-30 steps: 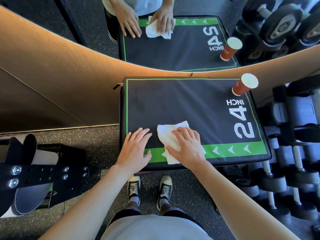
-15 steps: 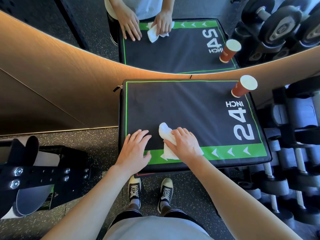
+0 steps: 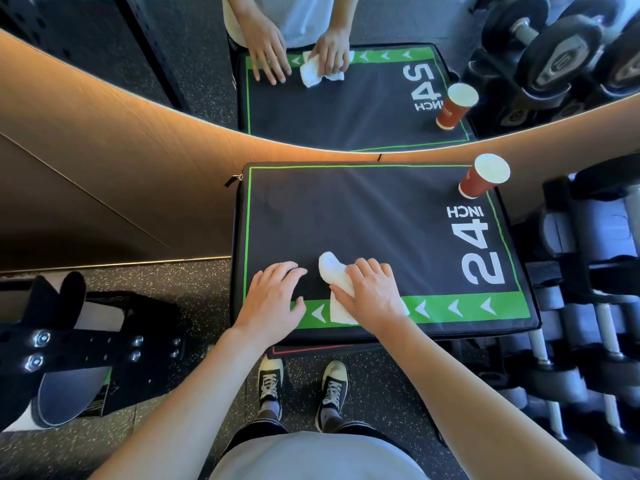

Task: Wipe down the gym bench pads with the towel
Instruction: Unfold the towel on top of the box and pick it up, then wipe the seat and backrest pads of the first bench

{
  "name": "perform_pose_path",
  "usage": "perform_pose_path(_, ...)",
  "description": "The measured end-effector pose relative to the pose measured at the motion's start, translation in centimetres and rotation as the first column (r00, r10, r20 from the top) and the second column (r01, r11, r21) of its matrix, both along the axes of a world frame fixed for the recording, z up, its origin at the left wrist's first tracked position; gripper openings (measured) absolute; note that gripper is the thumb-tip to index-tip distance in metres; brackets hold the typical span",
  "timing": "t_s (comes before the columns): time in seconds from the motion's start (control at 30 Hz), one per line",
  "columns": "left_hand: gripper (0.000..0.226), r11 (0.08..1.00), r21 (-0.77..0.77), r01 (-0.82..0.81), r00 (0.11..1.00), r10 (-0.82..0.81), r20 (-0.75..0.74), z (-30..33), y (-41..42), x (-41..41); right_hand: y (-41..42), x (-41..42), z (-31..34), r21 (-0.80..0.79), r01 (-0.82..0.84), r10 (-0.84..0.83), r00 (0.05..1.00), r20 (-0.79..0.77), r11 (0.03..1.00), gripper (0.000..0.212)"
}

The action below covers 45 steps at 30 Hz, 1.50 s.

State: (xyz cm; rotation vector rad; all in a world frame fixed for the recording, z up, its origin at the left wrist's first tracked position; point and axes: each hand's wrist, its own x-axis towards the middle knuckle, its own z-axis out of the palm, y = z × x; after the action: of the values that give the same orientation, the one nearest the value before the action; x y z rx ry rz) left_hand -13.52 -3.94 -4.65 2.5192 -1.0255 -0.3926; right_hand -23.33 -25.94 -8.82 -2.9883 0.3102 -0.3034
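I see my right hand (image 3: pixel 372 294) pressing the bunched white terry towel (image 3: pixel 334 277) onto the matte black fabric bench (image 3: pixel 363 220), its long axis running near-to-far over the green band. My left hand (image 3: pixel 272 301) lies flat, fingers spread, holding nothing.

Towel (image 3: pixel 335 282) lies on the pad (image 3: pixel 363 223) near its front edge — cup (image 3: pixel 483 177) at the far-right corner.

Bright, even light; a warm glow strip along the wall (image 3: pixel 138 140); strong wide-angle bending at the edges.
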Motion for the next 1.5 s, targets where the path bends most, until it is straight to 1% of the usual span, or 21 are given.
perform_pose_path(0.07, 0.053, 1.000, 0.003, -0.013, 1.000, 0.013, 0.000, -0.1, 0.0, -0.5, 0.2, -0.8, 0.1, 0.017, -0.004, 0.004, 1.000, -0.001, 1.000, 0.047)
perform_pose_path(0.13, 0.053, 1.000, 0.009, -0.028, 1.000, 0.028, -0.002, -0.2, 0.0, -0.9, 0.1, -1.1, 0.5, 0.046, -0.017, 0.015, 0.999, 0.042, 0.999, 0.047)
perform_pose_path(0.2, 0.053, 0.999, 0.024, -0.032, 1.000, 0.032, 0.001, -0.3, 0.0, -1.3, -0.1, -1.1, 0.8, 0.068, -0.062, 0.058, 0.997, 0.060, 0.996, 0.049)
perform_pose_path(0.3, 0.053, 0.999, 0.035, -0.039, 0.999, 0.039, 0.008, -0.5, 0.0, -1.5, -0.4, -1.1, 0.6, 0.084, -0.144, 0.145, 0.989, 0.000, 0.986, 0.058)
perform_pose_path(0.37, 0.052, 0.998, 0.044, -0.042, 0.999, 0.041, 0.016, -0.5, 0.1, -1.6, -0.3, -1.2, 0.3, 0.090, -0.141, 0.145, 0.989, -0.033, 0.986, 0.061)
perform_pose_path(0.47, 0.052, 0.997, 0.058, -0.044, 0.999, 0.043, 0.020, -0.5, 0.2, -1.9, 0.0, -0.8, 0.2, 0.044, -0.106, 0.108, 0.993, -0.045, 0.993, 0.051)
perform_pose_path(0.53, 0.051, 0.997, 0.061, -0.050, 0.999, 0.049, 0.019, -0.4, 0.1, -2.2, -0.2, -0.4, 0.0, 0.023, -0.118, 0.118, 0.993, -0.024, 0.993, 0.045)
perform_pose_path(0.63, 0.051, 0.996, 0.057, -0.069, 0.998, 0.069, 0.006, 0.0, 0.1, -2.4, -0.7, -0.1, -0.3, 0.076, -0.117, 0.116, 0.993, 0.009, 0.990, 0.042)
perform_pose_path(0.77, 0.047, 0.996, 0.041, -0.085, 0.996, 0.085, 0.010, 0.8, 0.6, -2.1, -1.4, -0.1, 0.5, 0.179, -0.010, 0.011, 1.000, -0.005, 0.984, 0.048)
perform_pose_path(0.87, 0.043, 0.997, 0.028, -0.078, 0.997, 0.078, 0.024, 1.8, 0.1, -1.9, -1.9, -0.3, 1.8, 0.196, 0.052, -0.050, 0.999, -0.014, 0.979, 0.055)
perform_pose_path(0.93, 0.041, 0.998, 0.007, -0.062, 0.998, 0.061, 0.030, 2.5, -0.6, -1.9, -2.1, -0.5, 2.9, 0.193, 0.072, -0.080, 0.996, 0.031, 0.979, 0.058)
perform_pose_path(1.03, 0.039, 1.000, -0.029, -0.013, 0.999, 0.014, 0.035, 3.2, -1.8, -1.7, -2.3, -0.9, 4.3, 0.149, 0.071, -0.090, 0.988, 0.125, 0.986, 0.055)
perform_pose_path(1.13, 0.038, 0.997, -0.058, 0.053, 0.998, -0.050, 0.046, 3.9, -3.0, -1.1, -2.2, -1.8, 5.5, 0.139, 0.124, -0.147, 0.975, 0.168, 0.982, 0.053)
perform_pose_path(1.27, 0.037, 0.978, -0.107, 0.177, 0.983, -0.172, 0.056, 4.5, -4.2, -0.3, -1.6, -4.0, 6.5, 0.149, 0.271, -0.293, 0.944, 0.153, 0.951, 0.054)
perform_pose_path(1.4, 0.036, 0.937, -0.117, 0.328, 0.944, -0.321, 0.075, 5.1, -5.2, 0.1, 0.0, -6.9, 7.3, 0.149, 0.434, -0.451, 0.886, 0.106, 0.888, 0.053)
perform_pose_path(1.5, 0.036, 0.890, -0.131, 0.436, 0.899, -0.427, 0.093, 5.5, -5.7, -0.1, 1.9, -9.2, 8.0, 0.136, 0.553, -0.566, 0.820, 0.090, 0.822, 0.052)
